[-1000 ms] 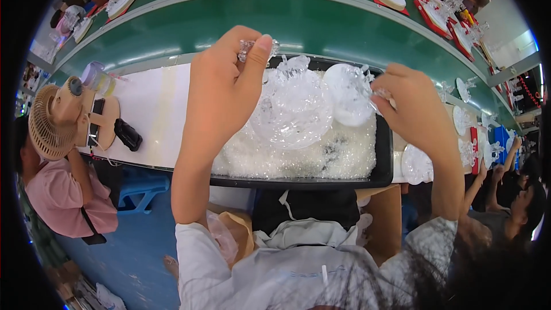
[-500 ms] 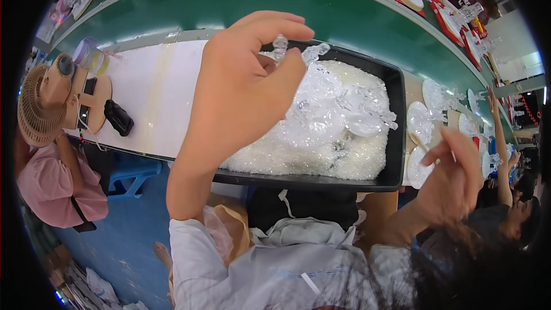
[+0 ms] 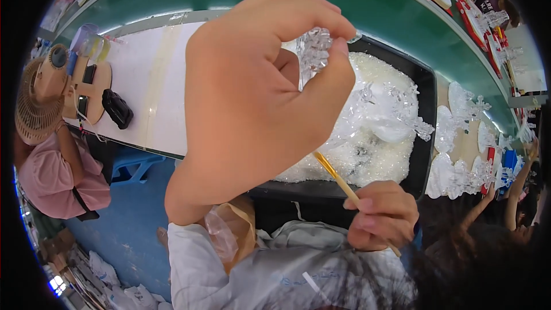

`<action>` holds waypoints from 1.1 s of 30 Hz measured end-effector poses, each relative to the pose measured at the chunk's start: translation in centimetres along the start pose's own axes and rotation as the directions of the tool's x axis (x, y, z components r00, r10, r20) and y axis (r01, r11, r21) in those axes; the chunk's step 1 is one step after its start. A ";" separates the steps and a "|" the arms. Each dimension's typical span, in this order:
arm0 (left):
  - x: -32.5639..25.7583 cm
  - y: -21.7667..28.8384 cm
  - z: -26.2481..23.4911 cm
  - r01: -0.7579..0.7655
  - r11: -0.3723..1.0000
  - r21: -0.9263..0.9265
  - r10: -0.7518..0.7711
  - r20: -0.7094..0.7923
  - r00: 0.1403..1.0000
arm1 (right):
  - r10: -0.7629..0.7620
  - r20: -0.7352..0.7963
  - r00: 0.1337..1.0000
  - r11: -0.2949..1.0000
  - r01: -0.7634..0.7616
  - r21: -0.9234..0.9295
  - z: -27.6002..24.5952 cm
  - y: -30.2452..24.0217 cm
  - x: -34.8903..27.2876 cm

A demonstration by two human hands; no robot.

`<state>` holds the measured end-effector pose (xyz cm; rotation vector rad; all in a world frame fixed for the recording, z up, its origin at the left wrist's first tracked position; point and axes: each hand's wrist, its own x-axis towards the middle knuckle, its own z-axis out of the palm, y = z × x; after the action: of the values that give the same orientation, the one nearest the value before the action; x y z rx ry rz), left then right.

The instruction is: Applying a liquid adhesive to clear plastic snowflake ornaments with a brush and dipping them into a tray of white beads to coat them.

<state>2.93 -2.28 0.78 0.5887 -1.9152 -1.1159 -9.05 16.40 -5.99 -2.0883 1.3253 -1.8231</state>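
My left hand (image 3: 258, 92), large in the middle, is raised over the tray with its thumb and forefinger closed on a clear, faceted plastic ornament (image 3: 314, 49). Its lower part is hidden behind the hand. My right hand (image 3: 384, 215) grips a thin paintbrush (image 3: 344, 188) with a pale wooden handle and a gold ferrule, below the tray's near edge. The brush tip is hidden behind the left hand. In the black tray (image 3: 426, 115) lies a bed of white, glittering granules (image 3: 367, 163). A clear ornament with a rounded base (image 3: 390, 126) rests on them.
Left of the tray is a white work surface (image 3: 163, 80) with a black object (image 3: 117, 109), a tan fan (image 3: 43, 97) and a plastic cup (image 3: 89, 43). More clear ornaments (image 3: 453, 175) stand at the right. A person in pink (image 3: 66, 181) sits at the left.
My right hand has come from the ornaments at the right to the tray's near edge, and the brush now shows plainly. My left hand and its ornament appear larger and nearer.
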 end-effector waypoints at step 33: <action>-1.0 1.0 1.1 -0.002 0.997 0.078 0.004 -0.026 1.000 | -0.017 -0.219 0.975 0.993 -0.008 -0.114 0.5 0.9 -1.2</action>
<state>2.61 -0.55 0.94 0.6400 -1.9430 -1.0308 -9.04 16.41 -7.57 -1.9892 1.5097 -2.0789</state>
